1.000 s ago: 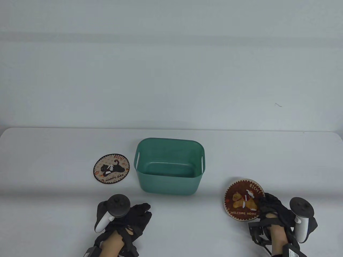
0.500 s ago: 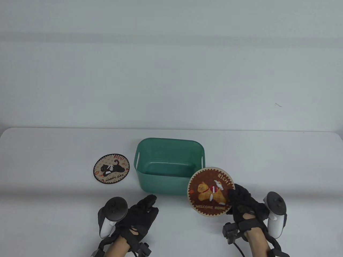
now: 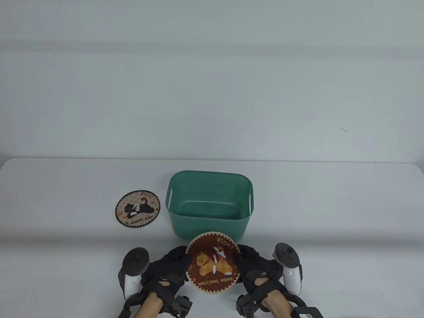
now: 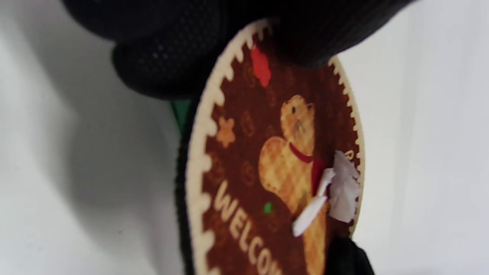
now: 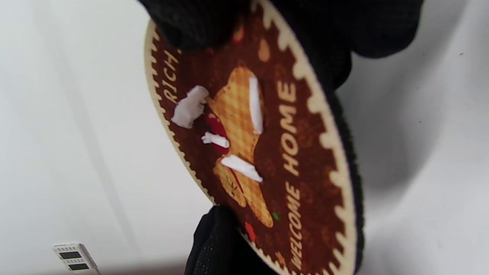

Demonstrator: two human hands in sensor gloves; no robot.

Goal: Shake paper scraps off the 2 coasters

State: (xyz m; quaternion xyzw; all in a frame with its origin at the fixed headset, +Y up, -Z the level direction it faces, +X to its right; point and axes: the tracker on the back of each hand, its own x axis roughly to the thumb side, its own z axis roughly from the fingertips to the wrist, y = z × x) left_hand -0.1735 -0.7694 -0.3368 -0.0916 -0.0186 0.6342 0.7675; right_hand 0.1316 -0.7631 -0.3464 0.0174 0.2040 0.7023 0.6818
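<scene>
Change: brown coaster (image 3: 213, 263) has come across from the table's right side, where the right hand alone carried it, to the near middle, just in front of the green bin (image 3: 211, 204); the left hand has moved in to meet it.
Left hand (image 3: 169, 270): fingers curled onto the coaster's left edge, pinching it (the left wrist view shows a gloved fingertip (image 4: 313, 34) over the rim).
Right hand (image 3: 256, 268): fingers curled onto the right edge, thumb (image 5: 198, 23) on the printed face, pinching the rim.
Paper scraps (image 5: 225, 126): several white bits lie on the dog picture, none shaken off yet.
Coaster's pose: face up, held off the table between both hands, not yet over the bin's opening.
Second coaster (image 3: 137, 208): flat on the table left of the bin, untouched, with its own white scraps (image 3: 133, 210).
Meaning for the task: the carry is nearly over; I judge the next move is a short lift forward over the bin, then a tilt and shake.
Risk: scraps are loose, so tipping early would drop them on the table (image 3: 331, 205).
</scene>
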